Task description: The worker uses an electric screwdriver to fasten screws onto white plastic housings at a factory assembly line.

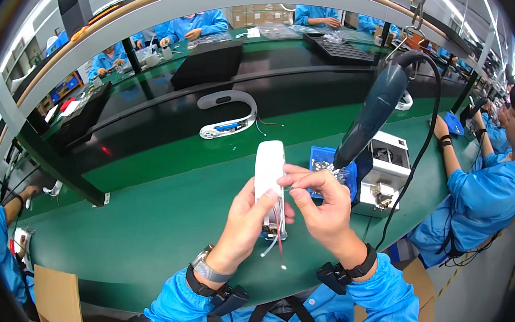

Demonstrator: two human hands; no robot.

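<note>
My left hand [248,212] is closed around a long white plastic housing [269,162] with a rounded top, held upright above the green bench. Thin red and white wires [278,247] hang from its lower end, where some inner parts show. Beside the housing, my right hand [325,205] is closed in a pinch at its right edge. Whatever lies between those fingertips is too small to make out. Just beyond the right hand sits a blue bin [348,179] of small metal parts, with a dark electric screwdriver [373,112] hanging above it on a hook.
A metal box-shaped device [390,165] stands right of the bin, and the screwdriver's black cable [436,108] loops past it. Farther off lies a C-shaped white housing [250,103] with a blue cell inside. A metal frame [59,70] spans the bench. Co-workers in blue sit around.
</note>
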